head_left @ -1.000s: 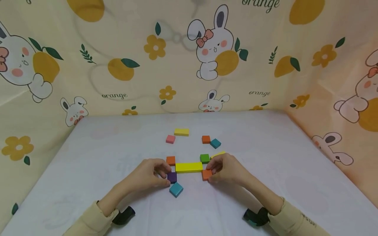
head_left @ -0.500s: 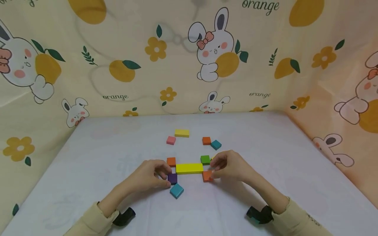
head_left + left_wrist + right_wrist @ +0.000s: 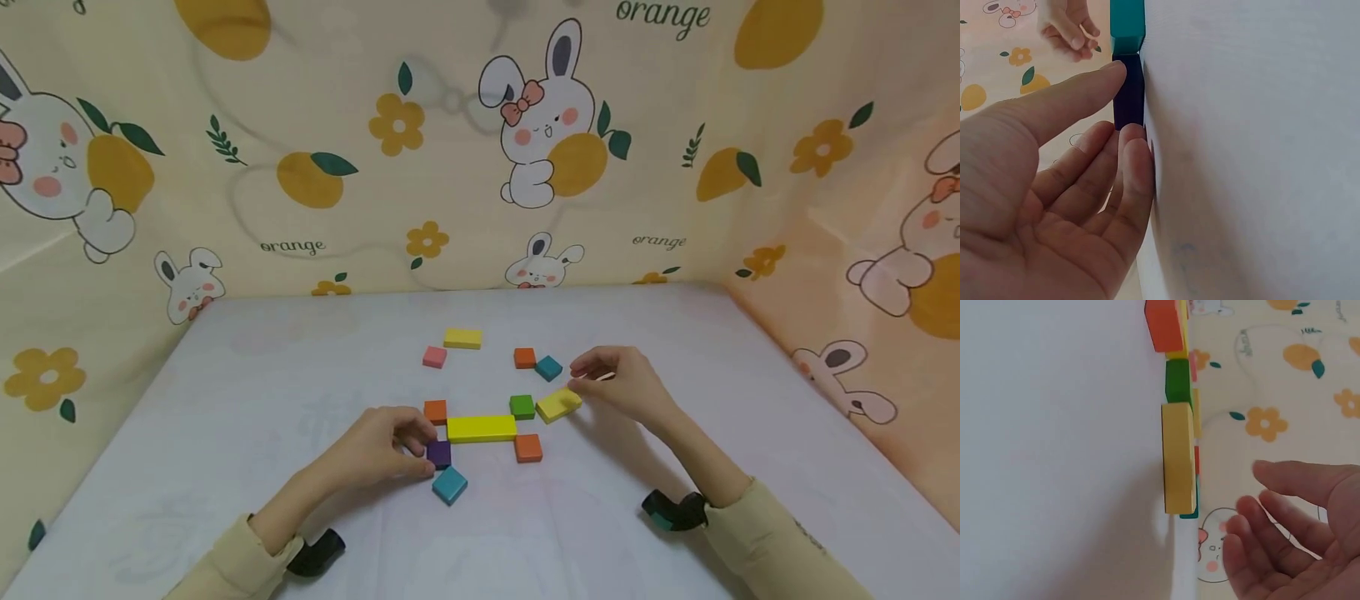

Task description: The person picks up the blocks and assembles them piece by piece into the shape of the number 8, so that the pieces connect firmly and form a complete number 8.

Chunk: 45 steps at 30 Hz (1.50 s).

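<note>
My left hand (image 3: 386, 442) pinches a purple block (image 3: 439, 455) between thumb and fingertips. In the left wrist view the thumb lies on one end of the purple block (image 3: 1129, 94), against a teal block (image 3: 1127, 25). Left of a long yellow block (image 3: 482, 429) is an orange block (image 3: 435, 412); a green block (image 3: 522, 407) and another orange block (image 3: 528, 447) are at its right end. My right hand (image 3: 626, 383) hovers by a pale yellow block (image 3: 558, 405), fingers loosely bent and holding nothing. The right wrist view shows that hand (image 3: 1297, 531) apart from the pale yellow block (image 3: 1179, 459).
Farther back on the white table (image 3: 300, 350) lie a pink block (image 3: 434, 357), a yellow block (image 3: 462, 338), an orange block (image 3: 524, 358) and a teal block (image 3: 549, 368). A patterned cloth (image 3: 450, 183) stands behind the table and along both sides.
My right hand has let go of the orange block at the long yellow block's right end and moved up and right, uncovering the pale yellow block. The left hand stays put.
</note>
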Each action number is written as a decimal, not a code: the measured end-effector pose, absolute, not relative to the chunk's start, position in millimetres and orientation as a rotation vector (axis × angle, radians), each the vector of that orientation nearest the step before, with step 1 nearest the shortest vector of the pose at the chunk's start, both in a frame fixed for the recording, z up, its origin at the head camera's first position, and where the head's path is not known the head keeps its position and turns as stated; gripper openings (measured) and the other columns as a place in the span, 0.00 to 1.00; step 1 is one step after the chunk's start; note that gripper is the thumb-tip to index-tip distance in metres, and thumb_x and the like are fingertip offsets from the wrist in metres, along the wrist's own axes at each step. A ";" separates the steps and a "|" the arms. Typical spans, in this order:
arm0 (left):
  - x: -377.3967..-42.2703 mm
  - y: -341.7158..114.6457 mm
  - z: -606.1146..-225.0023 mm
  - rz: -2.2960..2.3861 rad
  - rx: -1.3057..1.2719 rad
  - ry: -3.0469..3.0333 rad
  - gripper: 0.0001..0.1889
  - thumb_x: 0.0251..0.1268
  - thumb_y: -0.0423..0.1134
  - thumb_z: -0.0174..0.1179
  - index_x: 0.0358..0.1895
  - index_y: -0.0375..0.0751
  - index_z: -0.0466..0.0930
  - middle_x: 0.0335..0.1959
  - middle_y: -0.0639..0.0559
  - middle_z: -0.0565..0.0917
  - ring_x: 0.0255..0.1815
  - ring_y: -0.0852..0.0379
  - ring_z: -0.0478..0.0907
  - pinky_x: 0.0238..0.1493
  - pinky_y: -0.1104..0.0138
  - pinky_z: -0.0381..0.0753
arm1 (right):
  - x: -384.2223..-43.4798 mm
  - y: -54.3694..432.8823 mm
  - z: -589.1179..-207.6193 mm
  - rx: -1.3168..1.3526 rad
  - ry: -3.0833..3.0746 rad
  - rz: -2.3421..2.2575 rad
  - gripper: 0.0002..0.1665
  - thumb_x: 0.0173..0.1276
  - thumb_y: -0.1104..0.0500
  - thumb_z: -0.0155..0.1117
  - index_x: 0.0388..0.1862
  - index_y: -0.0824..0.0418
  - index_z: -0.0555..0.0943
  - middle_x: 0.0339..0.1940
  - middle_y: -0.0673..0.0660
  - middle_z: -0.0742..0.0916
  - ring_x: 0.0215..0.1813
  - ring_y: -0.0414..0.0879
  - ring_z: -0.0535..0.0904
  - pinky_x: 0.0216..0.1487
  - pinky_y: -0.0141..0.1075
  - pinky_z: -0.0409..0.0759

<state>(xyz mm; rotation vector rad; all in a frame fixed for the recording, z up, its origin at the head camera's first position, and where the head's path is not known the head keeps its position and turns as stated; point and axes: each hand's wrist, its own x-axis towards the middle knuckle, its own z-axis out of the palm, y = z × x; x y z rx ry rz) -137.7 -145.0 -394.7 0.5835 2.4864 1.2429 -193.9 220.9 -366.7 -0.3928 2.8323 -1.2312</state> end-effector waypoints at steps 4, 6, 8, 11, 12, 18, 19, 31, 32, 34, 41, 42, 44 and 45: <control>-136.7 -145.9 -394.3 1.245 0.574 2.493 0.18 0.53 0.40 0.76 0.46 0.44 0.82 0.38 0.57 0.83 0.38 0.58 0.79 0.40 0.67 0.81 | -213.5 218.0 -366.6 -0.497 2.865 -1.194 0.16 0.61 0.59 0.74 0.47 0.63 0.85 0.41 0.55 0.87 0.43 0.49 0.82 0.45 0.43 0.81; -136.5 -145.8 -393.9 1.246 0.574 2.494 0.18 0.53 0.40 0.76 0.46 0.44 0.82 0.39 0.57 0.83 0.38 0.58 0.79 0.40 0.67 0.81 | -225.7 217.0 -366.4 -0.589 2.848 -1.153 0.16 0.60 0.61 0.74 0.48 0.63 0.85 0.44 0.56 0.87 0.44 0.50 0.81 0.46 0.43 0.81; -136.6 -145.6 -393.8 1.250 0.576 2.490 0.17 0.53 0.40 0.76 0.46 0.44 0.81 0.39 0.57 0.83 0.38 0.58 0.79 0.40 0.67 0.81 | -236.6 216.0 -365.9 -0.659 2.812 -1.119 0.18 0.59 0.63 0.74 0.49 0.63 0.84 0.46 0.57 0.86 0.46 0.51 0.81 0.47 0.44 0.82; -136.7 -145.1 -393.6 1.254 0.578 2.480 0.17 0.53 0.40 0.75 0.46 0.44 0.81 0.39 0.57 0.83 0.38 0.58 0.80 0.41 0.67 0.81 | -250.4 215.9 -366.4 -0.708 2.755 -1.078 0.19 0.58 0.65 0.75 0.50 0.63 0.84 0.48 0.58 0.85 0.47 0.52 0.81 0.47 0.43 0.82; -136.8 -145.1 -393.8 1.256 0.579 2.476 0.17 0.53 0.39 0.75 0.46 0.44 0.81 0.39 0.57 0.83 0.38 0.57 0.80 0.41 0.67 0.81 | -254.2 216.1 -366.7 -0.713 2.734 -1.071 0.20 0.57 0.66 0.75 0.50 0.63 0.84 0.49 0.58 0.85 0.48 0.52 0.81 0.47 0.43 0.82; -137.6 -146.2 -396.4 1.256 0.589 2.477 0.17 0.54 0.40 0.75 0.46 0.45 0.81 0.39 0.57 0.83 0.38 0.58 0.80 0.41 0.68 0.81 | -269.8 217.0 -367.7 -0.712 2.619 -1.078 0.24 0.56 0.67 0.76 0.54 0.62 0.83 0.51 0.56 0.84 0.52 0.54 0.78 0.50 0.44 0.81; -137.8 -146.3 -396.9 1.259 0.590 2.476 0.17 0.54 0.40 0.75 0.46 0.45 0.81 0.39 0.57 0.83 0.38 0.58 0.80 0.41 0.68 0.81 | -271.5 217.5 -368.2 -0.708 2.598 -1.085 0.25 0.56 0.67 0.76 0.54 0.62 0.82 0.51 0.57 0.84 0.53 0.54 0.78 0.50 0.44 0.81; -138.2 -146.2 -399.2 1.265 0.587 2.472 0.17 0.53 0.41 0.75 0.46 0.45 0.81 0.39 0.58 0.83 0.38 0.58 0.79 0.40 0.68 0.81 | -281.5 228.1 -381.5 -0.686 2.478 -1.109 0.25 0.55 0.68 0.76 0.53 0.62 0.82 0.52 0.56 0.85 0.54 0.55 0.78 0.56 0.48 0.77; -138.2 -146.0 -399.6 1.267 0.583 2.470 0.17 0.53 0.41 0.75 0.45 0.45 0.81 0.38 0.58 0.83 0.38 0.58 0.79 0.40 0.68 0.81 | -281.3 227.8 -382.2 -0.684 2.473 -1.107 0.25 0.55 0.68 0.76 0.53 0.62 0.82 0.52 0.56 0.85 0.54 0.55 0.78 0.56 0.48 0.77; -138.4 -145.7 -400.4 1.275 0.578 2.464 0.17 0.53 0.41 0.76 0.45 0.45 0.81 0.38 0.58 0.83 0.38 0.57 0.79 0.40 0.67 0.81 | -279.1 225.1 -380.8 -0.678 2.465 -1.107 0.25 0.55 0.70 0.75 0.53 0.64 0.82 0.52 0.58 0.85 0.54 0.57 0.78 0.56 0.50 0.76; -139.0 -146.4 -400.4 1.282 0.577 2.463 0.17 0.53 0.41 0.76 0.45 0.45 0.81 0.38 0.58 0.83 0.38 0.57 0.79 0.40 0.67 0.81 | -286.0 224.5 -387.1 -0.671 2.449 -1.121 0.26 0.54 0.69 0.77 0.53 0.62 0.83 0.52 0.57 0.85 0.53 0.56 0.77 0.57 0.50 0.76; -139.1 -146.4 -400.2 1.282 0.578 2.462 0.17 0.53 0.41 0.76 0.45 0.45 0.81 0.38 0.58 0.83 0.38 0.57 0.79 0.40 0.67 0.81 | -286.0 224.1 -387.0 -0.667 2.445 -1.123 0.26 0.54 0.68 0.77 0.53 0.61 0.83 0.52 0.56 0.85 0.53 0.55 0.77 0.57 0.50 0.76; -139.3 -146.6 -399.9 1.282 0.578 2.461 0.17 0.53 0.41 0.76 0.46 0.45 0.81 0.38 0.58 0.83 0.38 0.57 0.79 0.41 0.67 0.81 | -286.9 223.9 -387.5 -0.664 2.435 -1.132 0.26 0.54 0.69 0.77 0.53 0.61 0.83 0.52 0.56 0.85 0.52 0.55 0.77 0.56 0.50 0.76; -139.5 -146.8 -399.8 1.281 0.578 2.462 0.17 0.53 0.41 0.75 0.46 0.45 0.81 0.38 0.58 0.83 0.39 0.57 0.79 0.41 0.67 0.81 | -287.6 223.7 -387.9 -0.666 2.432 -1.134 0.26 0.54 0.69 0.77 0.53 0.62 0.83 0.52 0.56 0.85 0.52 0.55 0.77 0.56 0.50 0.76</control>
